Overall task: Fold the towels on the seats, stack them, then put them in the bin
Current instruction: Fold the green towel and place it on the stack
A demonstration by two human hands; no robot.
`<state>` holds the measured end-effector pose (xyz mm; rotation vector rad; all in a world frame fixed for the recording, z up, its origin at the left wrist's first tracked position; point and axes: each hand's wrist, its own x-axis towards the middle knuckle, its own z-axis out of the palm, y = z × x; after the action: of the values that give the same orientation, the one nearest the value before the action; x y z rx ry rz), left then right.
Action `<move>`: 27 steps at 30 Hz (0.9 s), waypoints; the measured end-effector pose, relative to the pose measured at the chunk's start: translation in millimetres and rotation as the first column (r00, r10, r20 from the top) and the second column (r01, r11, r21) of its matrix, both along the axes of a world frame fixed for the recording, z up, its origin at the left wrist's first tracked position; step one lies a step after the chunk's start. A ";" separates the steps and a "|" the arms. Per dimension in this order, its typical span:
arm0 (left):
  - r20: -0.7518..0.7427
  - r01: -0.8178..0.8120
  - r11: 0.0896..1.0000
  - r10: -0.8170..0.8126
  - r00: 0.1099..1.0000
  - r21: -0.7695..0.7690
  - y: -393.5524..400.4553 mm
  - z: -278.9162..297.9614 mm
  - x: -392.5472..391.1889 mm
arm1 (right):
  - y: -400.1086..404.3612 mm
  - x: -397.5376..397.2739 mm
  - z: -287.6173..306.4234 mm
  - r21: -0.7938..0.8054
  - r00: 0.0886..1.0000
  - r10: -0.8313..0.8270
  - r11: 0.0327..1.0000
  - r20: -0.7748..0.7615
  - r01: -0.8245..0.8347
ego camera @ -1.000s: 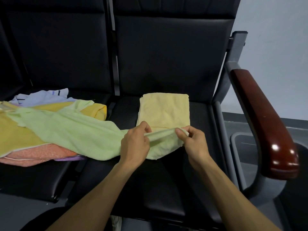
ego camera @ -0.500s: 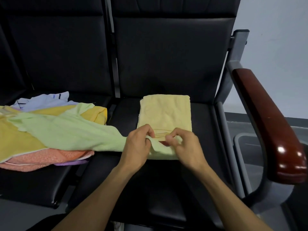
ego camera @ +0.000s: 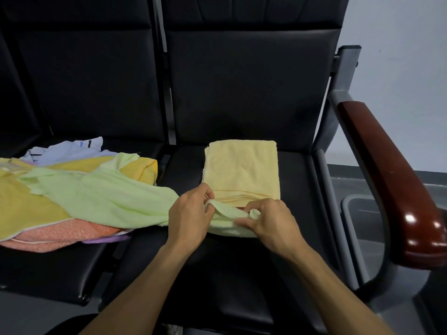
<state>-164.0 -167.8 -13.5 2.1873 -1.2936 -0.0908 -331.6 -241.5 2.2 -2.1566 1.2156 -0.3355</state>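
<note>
A light green towel [ego camera: 106, 194] trails from the left seat onto the right seat. My left hand [ego camera: 191, 213] pinches its edge, and my right hand [ego camera: 271, 223] pinches the same end a little to the right, bunching the cloth between them. Just behind my hands lies a folded pale yellow towel [ego camera: 242, 170] flat on the right seat [ego camera: 300, 189]. The left seat carries a loose pile: a yellow towel [ego camera: 29, 204], an orange towel [ego camera: 60, 235], a purple one [ego camera: 106, 239] and a white-blue one [ego camera: 65, 148]. Part of the grey bin [ego camera: 362, 226] shows at the right, beyond the armrest.
A dark red armrest [ego camera: 387, 177] on a grey metal frame borders the right seat. Black seat backs rise behind both seats. The front part of the right seat cushion shows bare black leather.
My hands have come closer together and lower, from holding the green towel's end stretched to bunching it on the seat in front of the folded yellow towel.
</note>
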 end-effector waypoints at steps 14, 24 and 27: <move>-0.018 0.043 0.975 -0.048 0.999 -0.216 -0.8 0.5 6.4 | -12.4 -15.1 11.7 0.319 0.667 -0.497 0.868 0.556 0.381; -0.182 0.240 0.960 -0.265 0.947 -0.147 -2.4 1.9 -9.9 | 1.6 1.2 -2.7 -0.010 0.993 0.050 0.999 0.109 -0.050; -0.080 0.214 0.972 -0.221 0.972 -0.097 -1.1 1.7 -9.0 | -3.2 -3.9 -2.4 0.011 0.968 -0.067 0.998 0.242 0.066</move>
<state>-173.0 -168.9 -11.7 1.9394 -1.4539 -0.2129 -335.5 -244.6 -0.1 -2.0064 1.1482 -0.6069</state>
